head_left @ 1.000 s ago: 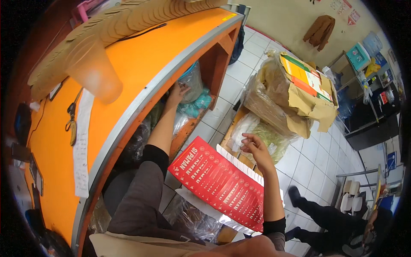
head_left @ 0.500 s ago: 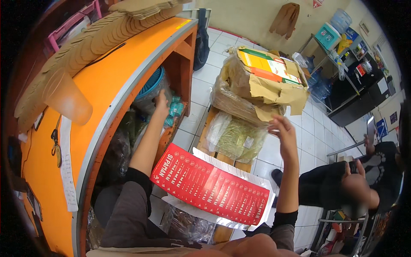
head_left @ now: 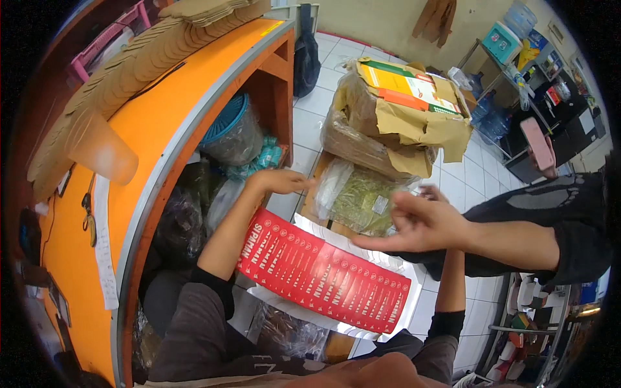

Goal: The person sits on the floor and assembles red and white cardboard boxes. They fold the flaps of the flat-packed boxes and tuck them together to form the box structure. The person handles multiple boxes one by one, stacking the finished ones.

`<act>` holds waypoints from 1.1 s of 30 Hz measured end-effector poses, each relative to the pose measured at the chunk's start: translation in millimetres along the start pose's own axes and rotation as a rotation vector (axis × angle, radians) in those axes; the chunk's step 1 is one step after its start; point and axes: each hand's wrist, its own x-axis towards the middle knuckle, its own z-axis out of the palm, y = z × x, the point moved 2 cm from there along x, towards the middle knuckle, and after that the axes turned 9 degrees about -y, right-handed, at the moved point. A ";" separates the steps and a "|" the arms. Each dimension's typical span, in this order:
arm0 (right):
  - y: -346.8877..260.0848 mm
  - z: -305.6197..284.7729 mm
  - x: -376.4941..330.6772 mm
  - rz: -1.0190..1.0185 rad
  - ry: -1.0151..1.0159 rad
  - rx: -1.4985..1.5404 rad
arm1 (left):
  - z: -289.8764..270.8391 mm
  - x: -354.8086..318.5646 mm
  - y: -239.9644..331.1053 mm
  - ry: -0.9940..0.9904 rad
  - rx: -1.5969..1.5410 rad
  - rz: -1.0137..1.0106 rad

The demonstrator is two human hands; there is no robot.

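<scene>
A pile of flat red-and-white printed cardboard sheets lies across my lap, its white edges spread out. My left hand hovers beyond its far left edge, fingers stretched to the right and holding nothing. Another person's hand reaches in from the right above the sheets, one finger pointing left. Behind it is my right hand; only a few fingertips show, so its grip is hidden. Past the hands, a clear plastic bag of green material lies on the low wooden slats.
A torn, plastic-wrapped carton stands beyond the bag. On my left is an orange counter with an orange cup and stacked brown cardboard. A blue-lidded bin sits below. The other person holds a pink phone.
My left hand has come away from the bin toward the sheets. The other person's arm has swung in over the sheets, covering my right hand, and their phone is now raised.
</scene>
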 end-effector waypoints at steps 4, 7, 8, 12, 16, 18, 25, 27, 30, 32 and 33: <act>22.6 14.6 -70.6 0.026 -0.081 -0.031 | 17.2 -36.2 -105.3 0.298 -0.429 -0.006; 55.2 35.2 -131.5 0.060 -0.027 0.037 | 48.3 -62.3 -102.3 0.282 -0.676 -0.280; 64.5 46.4 -151.1 0.080 0.021 0.075 | 59.1 -69.9 -101.1 0.241 -0.781 -0.316; 45.3 93.3 -222.4 0.319 0.204 0.393 | 126.2 -85.3 -133.2 0.087 -1.227 -0.148; 22.2 132.8 -255.1 0.409 0.194 0.729 | 148.5 -53.9 -126.8 0.017 -1.219 0.021; 24.4 146.2 -254.5 0.339 0.154 0.764 | 155.6 -61.9 -120.7 0.185 -1.053 -0.033; 37.0 145.5 -249.8 0.288 0.170 0.744 | 178.1 -109.2 -91.0 0.076 -0.978 -0.327; 41.8 146.5 -249.5 0.262 0.181 0.703 | 180.6 -105.8 -94.6 0.059 -0.953 -0.295; 67.7 147.3 -247.0 0.231 0.190 0.686 | 181.5 -111.3 -87.0 0.074 -0.836 -0.315; 97.3 143.3 -242.8 0.239 0.200 0.637 | 169.4 -101.6 -92.3 -0.004 -0.577 -0.232; 93.8 143.9 -240.4 0.252 0.271 0.401 | 170.1 -93.5 -93.2 0.215 -0.558 -0.229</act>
